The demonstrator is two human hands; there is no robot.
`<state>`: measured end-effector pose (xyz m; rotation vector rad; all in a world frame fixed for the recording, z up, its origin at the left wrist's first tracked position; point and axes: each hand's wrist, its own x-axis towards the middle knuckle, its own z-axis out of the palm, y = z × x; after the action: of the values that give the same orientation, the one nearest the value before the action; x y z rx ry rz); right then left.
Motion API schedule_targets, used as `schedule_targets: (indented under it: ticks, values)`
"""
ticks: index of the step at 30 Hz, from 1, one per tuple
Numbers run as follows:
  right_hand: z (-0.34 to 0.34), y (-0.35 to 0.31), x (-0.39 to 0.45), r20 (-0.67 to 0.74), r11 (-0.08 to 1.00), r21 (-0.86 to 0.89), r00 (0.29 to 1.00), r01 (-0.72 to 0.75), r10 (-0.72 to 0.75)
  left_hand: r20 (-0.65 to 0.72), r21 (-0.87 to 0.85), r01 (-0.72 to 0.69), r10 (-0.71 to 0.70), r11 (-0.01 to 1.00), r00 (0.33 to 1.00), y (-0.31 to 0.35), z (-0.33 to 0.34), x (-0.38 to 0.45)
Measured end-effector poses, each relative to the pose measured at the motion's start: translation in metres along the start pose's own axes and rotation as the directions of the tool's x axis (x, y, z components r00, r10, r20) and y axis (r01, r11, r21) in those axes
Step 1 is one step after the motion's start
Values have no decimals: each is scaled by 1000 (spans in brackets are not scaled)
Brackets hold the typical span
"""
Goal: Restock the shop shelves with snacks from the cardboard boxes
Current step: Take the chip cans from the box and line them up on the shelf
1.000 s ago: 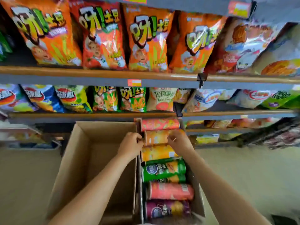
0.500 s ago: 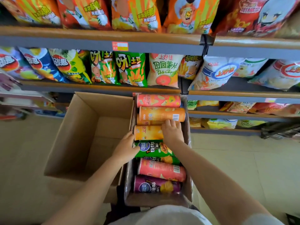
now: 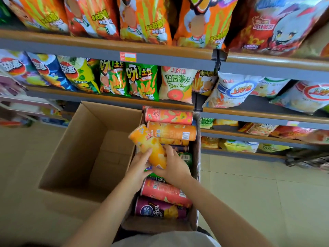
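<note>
While both hands gripped a yellow chip can [image 3: 148, 146] tilted over the full cardboard box [image 3: 195, 168], left hand [image 3: 138, 168] and right hand [image 3: 173, 169] at its lower end, pale floor tiles [image 3: 249, 193] spread below. Shelf bags [image 3: 175, 84] read "Potato Chips" and "Oishi", pretty legible.

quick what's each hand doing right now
Left hand: grips the yellow chip can, lifted and tilted above the box.
Right hand: holds the same can's lower end.
</note>
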<state>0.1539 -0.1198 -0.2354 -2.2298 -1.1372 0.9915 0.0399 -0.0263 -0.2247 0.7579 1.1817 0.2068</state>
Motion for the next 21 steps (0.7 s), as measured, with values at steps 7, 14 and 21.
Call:
schedule_targets:
  ticks: [7,14,21]
  values:
    - [-28,6,42,-265,987,-158,964,-36,-7,29,-143,3,1,990,1000,21,-13,0]
    - [-41,39,88,-188,732,-634,968,-248,165,140,-226,88,-57,970,988,41,-29,-26]
    - [-13,29,76,91,865,-445,949,-231,301,14,-217,37,-35,975,999,58,-41,-29]
